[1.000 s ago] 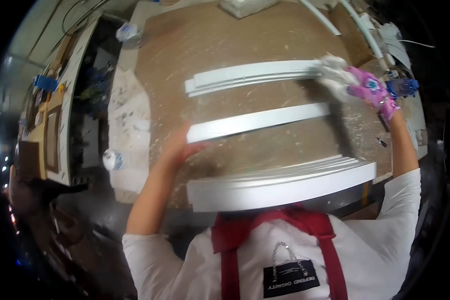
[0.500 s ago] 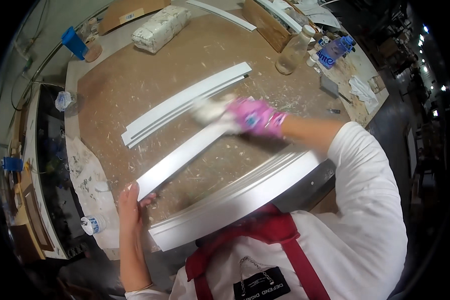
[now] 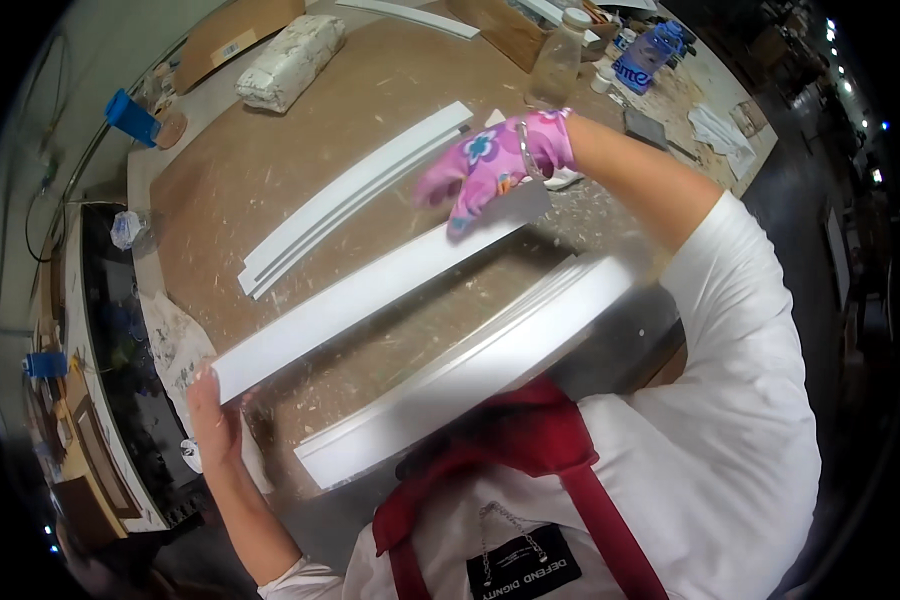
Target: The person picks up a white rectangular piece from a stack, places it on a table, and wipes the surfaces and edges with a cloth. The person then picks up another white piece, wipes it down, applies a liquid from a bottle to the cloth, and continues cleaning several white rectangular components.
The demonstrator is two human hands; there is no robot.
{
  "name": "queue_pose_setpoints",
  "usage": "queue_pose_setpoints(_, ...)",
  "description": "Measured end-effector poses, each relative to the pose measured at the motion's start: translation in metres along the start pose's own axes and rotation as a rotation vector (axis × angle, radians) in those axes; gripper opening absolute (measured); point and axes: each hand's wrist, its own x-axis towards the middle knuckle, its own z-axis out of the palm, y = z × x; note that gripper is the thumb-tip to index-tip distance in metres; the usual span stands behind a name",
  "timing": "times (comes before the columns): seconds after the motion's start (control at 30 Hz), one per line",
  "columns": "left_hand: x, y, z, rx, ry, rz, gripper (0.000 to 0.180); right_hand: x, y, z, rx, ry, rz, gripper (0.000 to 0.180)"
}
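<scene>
A long white slat-like strip (image 3: 340, 305) lies diagonally in front of me, with a shadow along its near side. My left hand (image 3: 215, 412) grips its lower left end, thumb on the top face and fingers beneath. My right hand (image 3: 495, 165), in a pink flowered glove, is at the far right end; thumb and fingers are apart, the thumb overlapping the strip's edge. Finger blur hides whether it touches. Part of a white cloth (image 3: 566, 179) shows beside the right wrist. Beyond lies a grooved, curved white piece (image 3: 355, 195); nearer my body lie stacked curved white pieces (image 3: 470, 375).
On the brown tabletop (image 3: 220, 195) stand a wrapped white block (image 3: 292, 62), a blue cup (image 3: 132, 118), a glass bottle (image 3: 558, 65) and a blue plastic bottle (image 3: 648, 58). A putty knife (image 3: 650, 130) and crumpled tissue (image 3: 722, 140) lie at the right edge.
My right hand has moved right and up, off the white cloth it was rubbing along the strip. My left hand and the strip's near end have shifted left.
</scene>
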Motion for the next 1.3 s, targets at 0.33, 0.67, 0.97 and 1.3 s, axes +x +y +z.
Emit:
queue_pose_setpoints(0.33,-0.042,0.002,-0.026,-0.317,0.208,-0.039,0.040,-0.088,-0.043,-0.001,0.319,-0.225,0.245,0.044)
queue_pose_setpoints(0.67,-0.088,0.117,0.126,1.720,-0.207,0.901,0.082,-0.116,-0.011,0.057,0.625,0.005,-0.266,0.029)
queue_pose_setpoints(0.97,-0.060,0.112,0.125,1.478,-0.215,0.905,0.070,-0.166,0.095,0.034,0.552,0.165,-0.169,0.022)
queue_pose_setpoints(1.3,-0.053,0.106,0.142,1.399,-0.138,1.026,0.063,-0.143,0.045,0.068,0.974,0.418,-0.342,0.039)
